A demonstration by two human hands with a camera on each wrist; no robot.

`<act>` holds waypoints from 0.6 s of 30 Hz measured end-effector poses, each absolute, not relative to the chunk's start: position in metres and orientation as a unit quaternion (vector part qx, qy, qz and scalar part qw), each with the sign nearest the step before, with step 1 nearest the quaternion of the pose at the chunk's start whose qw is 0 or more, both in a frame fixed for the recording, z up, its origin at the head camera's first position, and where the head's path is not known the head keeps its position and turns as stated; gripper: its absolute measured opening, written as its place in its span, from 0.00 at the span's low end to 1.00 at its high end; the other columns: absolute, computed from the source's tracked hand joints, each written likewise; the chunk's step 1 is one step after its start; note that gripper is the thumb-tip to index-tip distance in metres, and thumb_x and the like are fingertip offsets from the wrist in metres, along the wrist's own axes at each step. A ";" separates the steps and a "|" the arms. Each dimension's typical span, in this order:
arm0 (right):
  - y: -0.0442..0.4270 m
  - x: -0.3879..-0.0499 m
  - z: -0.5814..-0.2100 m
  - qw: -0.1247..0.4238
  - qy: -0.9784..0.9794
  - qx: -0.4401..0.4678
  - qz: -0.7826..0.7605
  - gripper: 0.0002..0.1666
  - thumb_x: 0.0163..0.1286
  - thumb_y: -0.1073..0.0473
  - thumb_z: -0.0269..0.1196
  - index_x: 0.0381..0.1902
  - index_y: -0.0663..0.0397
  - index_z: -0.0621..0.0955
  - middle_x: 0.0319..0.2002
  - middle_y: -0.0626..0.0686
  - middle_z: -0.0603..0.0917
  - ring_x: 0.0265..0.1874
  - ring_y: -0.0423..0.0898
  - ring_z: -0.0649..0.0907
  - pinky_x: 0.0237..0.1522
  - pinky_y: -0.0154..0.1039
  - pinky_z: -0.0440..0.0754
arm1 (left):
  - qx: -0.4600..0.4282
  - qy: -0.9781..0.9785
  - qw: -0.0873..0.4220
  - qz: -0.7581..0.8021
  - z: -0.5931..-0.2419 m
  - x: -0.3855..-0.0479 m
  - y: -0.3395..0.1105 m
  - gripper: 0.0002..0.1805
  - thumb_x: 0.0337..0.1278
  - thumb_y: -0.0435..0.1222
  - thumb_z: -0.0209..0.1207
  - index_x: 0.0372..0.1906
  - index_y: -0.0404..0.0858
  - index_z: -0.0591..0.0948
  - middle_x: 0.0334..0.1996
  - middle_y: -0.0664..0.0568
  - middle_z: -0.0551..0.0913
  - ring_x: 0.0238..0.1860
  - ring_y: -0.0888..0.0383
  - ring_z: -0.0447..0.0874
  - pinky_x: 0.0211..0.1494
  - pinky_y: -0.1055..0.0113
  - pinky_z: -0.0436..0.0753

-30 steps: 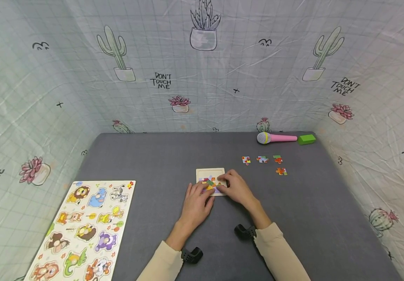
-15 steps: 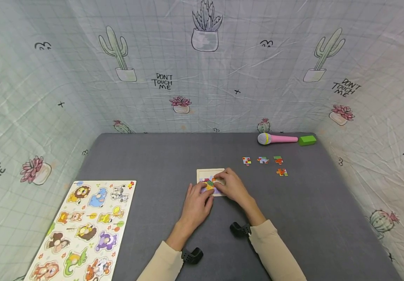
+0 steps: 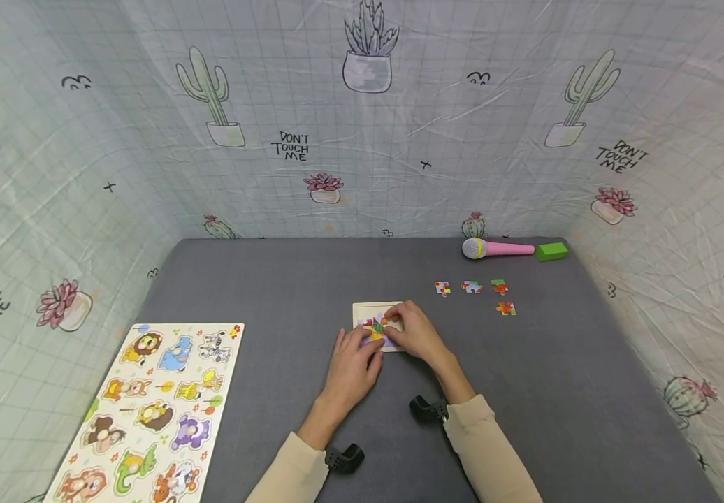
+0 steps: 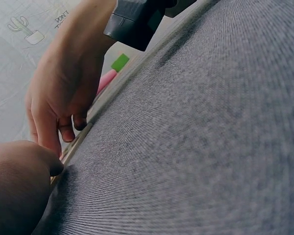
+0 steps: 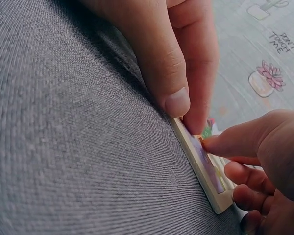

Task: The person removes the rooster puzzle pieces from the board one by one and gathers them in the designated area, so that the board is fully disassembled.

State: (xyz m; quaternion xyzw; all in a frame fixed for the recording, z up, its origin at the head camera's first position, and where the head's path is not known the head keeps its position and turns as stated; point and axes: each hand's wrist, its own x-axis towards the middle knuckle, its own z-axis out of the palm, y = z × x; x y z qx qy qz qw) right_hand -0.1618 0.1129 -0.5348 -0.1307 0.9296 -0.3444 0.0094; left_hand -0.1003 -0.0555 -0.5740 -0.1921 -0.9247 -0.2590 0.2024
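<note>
A small light wooden puzzle tray with colourful jigsaw pieces lies before me. My left hand rests on its near left part, fingers extended over the pieces and thumb at the near edge. From the right, my right hand reaches over the tray, thumb and forefinger pinching a jigsaw piece that is mostly hidden. In the right wrist view, the right thumb meets the pieces close to the left hand's fingertips, and the left thumb is against the tray rim.
Several loose jigsaw pieces lie right of the tray. Behind them are a pink toy microphone and a green block. A large animal puzzle board lies at the left. Printed cloth hangs around the grey table.
My right hand has shifted slightly left over the tray, its thumb and forefinger moving closer to the left fingers. The left hand has stayed put, as have the loose pieces.
</note>
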 end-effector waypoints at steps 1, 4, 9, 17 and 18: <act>0.113 -0.162 -0.535 0.009 0.929 -0.131 -0.347 0.15 0.61 0.59 0.71 0.45 0.57 0.84 0.39 0.54 0.79 0.39 0.49 0.78 0.48 0.46 0.77 | -0.192 -0.924 0.205 -0.258 -0.574 -0.100 -0.055 0.11 0.61 0.38 0.65 0.47 0.44 0.89 0.52 0.46 0.83 0.65 0.44 0.78 0.70 0.35 0.70; 0.114 -0.162 -0.535 0.006 0.924 -0.135 -0.358 0.15 0.60 0.60 0.71 0.44 0.57 0.83 0.39 0.54 0.80 0.38 0.48 0.79 0.45 0.44 0.77 | -0.193 -0.923 0.210 -0.258 -0.574 -0.100 -0.055 0.11 0.60 0.38 0.66 0.47 0.43 0.89 0.52 0.45 0.83 0.65 0.44 0.78 0.69 0.35 0.70; 0.115 -0.163 -0.535 0.008 0.910 -0.141 -0.391 0.13 0.61 0.61 0.71 0.43 0.56 0.82 0.36 0.54 0.85 0.28 0.43 0.76 0.32 0.35 0.73 | -0.193 -0.921 0.208 -0.265 -0.573 -0.100 -0.055 0.11 0.61 0.38 0.65 0.46 0.42 0.89 0.53 0.44 0.83 0.65 0.43 0.77 0.69 0.34 0.70; 0.113 -0.161 -0.535 0.024 0.897 -0.146 -0.417 0.13 0.64 0.63 0.69 0.45 0.56 0.80 0.35 0.53 0.86 0.25 0.39 0.76 0.29 0.30 0.72 | -0.191 -0.922 0.205 -0.267 -0.574 -0.099 -0.055 0.10 0.62 0.38 0.65 0.47 0.42 0.89 0.53 0.44 0.83 0.65 0.43 0.77 0.69 0.34 0.70; 0.113 -0.161 -0.535 0.024 0.896 -0.147 -0.417 0.13 0.65 0.63 0.69 0.45 0.56 0.80 0.35 0.53 0.86 0.25 0.39 0.77 0.29 0.30 0.73 | -0.191 -0.922 0.205 -0.266 -0.574 -0.099 -0.055 0.10 0.62 0.38 0.65 0.47 0.42 0.88 0.53 0.44 0.83 0.65 0.43 0.77 0.69 0.34 0.70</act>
